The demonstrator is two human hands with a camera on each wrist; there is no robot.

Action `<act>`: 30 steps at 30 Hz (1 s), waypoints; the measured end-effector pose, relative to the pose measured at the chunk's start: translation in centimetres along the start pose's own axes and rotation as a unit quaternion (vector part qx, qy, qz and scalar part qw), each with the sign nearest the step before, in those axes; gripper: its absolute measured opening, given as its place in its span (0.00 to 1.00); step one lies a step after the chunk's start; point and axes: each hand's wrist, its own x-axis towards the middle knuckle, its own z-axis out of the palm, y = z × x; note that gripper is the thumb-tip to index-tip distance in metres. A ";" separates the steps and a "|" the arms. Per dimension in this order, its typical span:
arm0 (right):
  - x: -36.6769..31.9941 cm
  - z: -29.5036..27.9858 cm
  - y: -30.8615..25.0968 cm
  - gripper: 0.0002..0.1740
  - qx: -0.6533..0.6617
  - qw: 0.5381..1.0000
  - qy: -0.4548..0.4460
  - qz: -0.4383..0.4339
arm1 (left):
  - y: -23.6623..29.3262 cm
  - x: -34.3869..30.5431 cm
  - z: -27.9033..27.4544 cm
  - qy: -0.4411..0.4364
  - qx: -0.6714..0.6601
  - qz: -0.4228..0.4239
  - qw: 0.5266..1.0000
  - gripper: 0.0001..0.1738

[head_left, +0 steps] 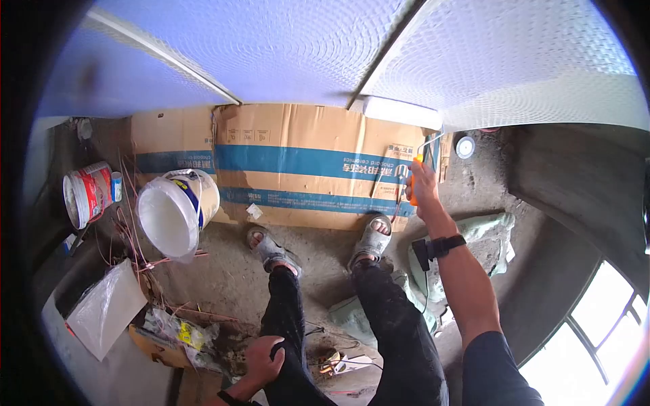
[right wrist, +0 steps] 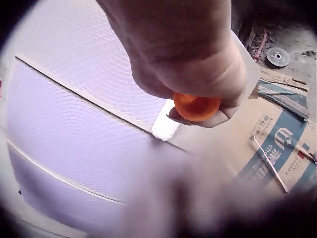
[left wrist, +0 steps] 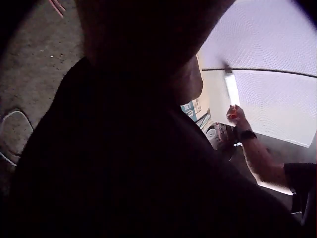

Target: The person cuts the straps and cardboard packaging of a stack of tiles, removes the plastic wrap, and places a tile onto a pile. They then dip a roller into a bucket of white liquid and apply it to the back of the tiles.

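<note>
My right hand grips the orange handle of a paint roller. The roller's white sleeve lies along the bottom edge of a large panel with a fine ridged pattern. In the right wrist view, the butt of the orange handle shows under the palm, with the white sleeve beyond it. A dark seam separates this panel from a bluish one beside it. My left hand rests on the left thigh, holding nothing; the left wrist view there is mostly dark.
Flattened cardboard covers the floor below the panels. A white bucket stands at left, with a red-and-white bucket farther out. Greenish sacks lie by the right foot, and a round disc sits near the cardboard's right end.
</note>
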 end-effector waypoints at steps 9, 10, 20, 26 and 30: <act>8.6 1.6 6.5 0.15 -0.002 0.999 0.002 0.046 | 0.4 1.3 -1.4 0.033 0.029 0.021 0.999 0.16; 9.3 1.7 6.9 0.15 0.001 0.999 0.000 0.044 | 0.3 1.4 -1.5 0.036 0.028 0.029 0.999 0.15; 0.0 -1.5 0.1 0.15 0.035 0.999 -0.029 -0.011 | 1.0 0.9 -0.1 0.020 0.018 0.020 0.999 0.13; -12.8 -4.6 -10.0 0.17 0.034 0.994 -0.033 -0.095 | 0.3 0.5 1.3 -0.069 0.083 0.002 0.994 0.15; -20.1 -5.5 -16.2 0.18 0.073 0.987 -0.023 -0.144 | -2.2 0.4 1.5 -0.107 0.095 0.013 0.990 0.17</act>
